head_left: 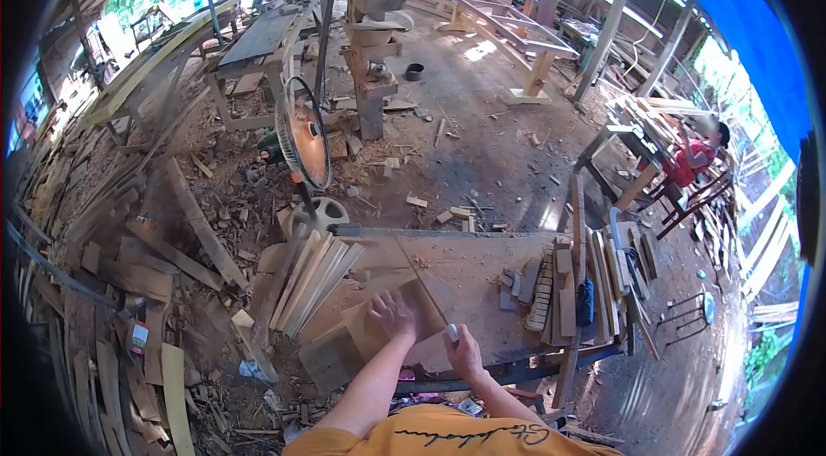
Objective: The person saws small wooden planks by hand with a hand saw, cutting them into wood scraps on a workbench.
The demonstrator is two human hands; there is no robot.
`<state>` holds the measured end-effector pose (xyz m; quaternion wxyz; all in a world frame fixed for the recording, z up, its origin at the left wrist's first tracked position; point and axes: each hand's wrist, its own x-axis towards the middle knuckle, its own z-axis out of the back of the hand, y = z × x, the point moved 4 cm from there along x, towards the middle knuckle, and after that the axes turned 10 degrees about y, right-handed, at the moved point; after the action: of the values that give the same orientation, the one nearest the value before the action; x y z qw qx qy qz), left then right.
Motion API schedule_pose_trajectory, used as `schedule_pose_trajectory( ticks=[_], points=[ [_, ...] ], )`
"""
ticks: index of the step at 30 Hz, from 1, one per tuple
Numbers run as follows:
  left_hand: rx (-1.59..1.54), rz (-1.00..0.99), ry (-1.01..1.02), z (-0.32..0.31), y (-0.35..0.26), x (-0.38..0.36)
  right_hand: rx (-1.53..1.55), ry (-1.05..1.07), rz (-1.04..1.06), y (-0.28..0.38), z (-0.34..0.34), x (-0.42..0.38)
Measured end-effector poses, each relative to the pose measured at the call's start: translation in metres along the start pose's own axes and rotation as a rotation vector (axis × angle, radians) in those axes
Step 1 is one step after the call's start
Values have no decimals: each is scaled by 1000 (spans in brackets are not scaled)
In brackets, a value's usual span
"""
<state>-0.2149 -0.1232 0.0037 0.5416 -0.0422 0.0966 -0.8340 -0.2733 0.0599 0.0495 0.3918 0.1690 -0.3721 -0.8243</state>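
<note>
My left hand [393, 314] lies on a flat brown board [366, 329] on the workbench [465, 271], fingers spread and pressing down. My right hand [465, 354] is closed around the pale handle of what looks like a handsaw [423, 280]. Its long thin blade points away from me and to the left, beside the board's right side. Whether the blade's edge touches the wood cannot be made out. A darker piece of wood [331, 359] lies at the near left corner, partly under the board.
Pale wood strips [314, 282] lean together at the bench's left; cut blocks and strips [564, 288] crowd its right end. Beyond the bench stands a fan [303, 136]. Wood scraps cover the floor at left. A person in red [691, 162] sits at far right.
</note>
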Motion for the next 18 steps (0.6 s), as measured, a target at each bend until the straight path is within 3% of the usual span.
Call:
schedule_pose_trajectory(
  ticks=[7,9,12,18],
  points=[
    [-72,-5,-20,6,-1,0,-15,-16,36,0,-2,2],
    [-80,-33,-117,6,-1,-3,-19,-2,39,-1,-1,0],
    [-128,1,42,20,-3,-4,-4,8,34,-1,-3,-2],
    [-17,43,25,23,-3,-5,-6,43,22,-6,-3,1]
  ],
)
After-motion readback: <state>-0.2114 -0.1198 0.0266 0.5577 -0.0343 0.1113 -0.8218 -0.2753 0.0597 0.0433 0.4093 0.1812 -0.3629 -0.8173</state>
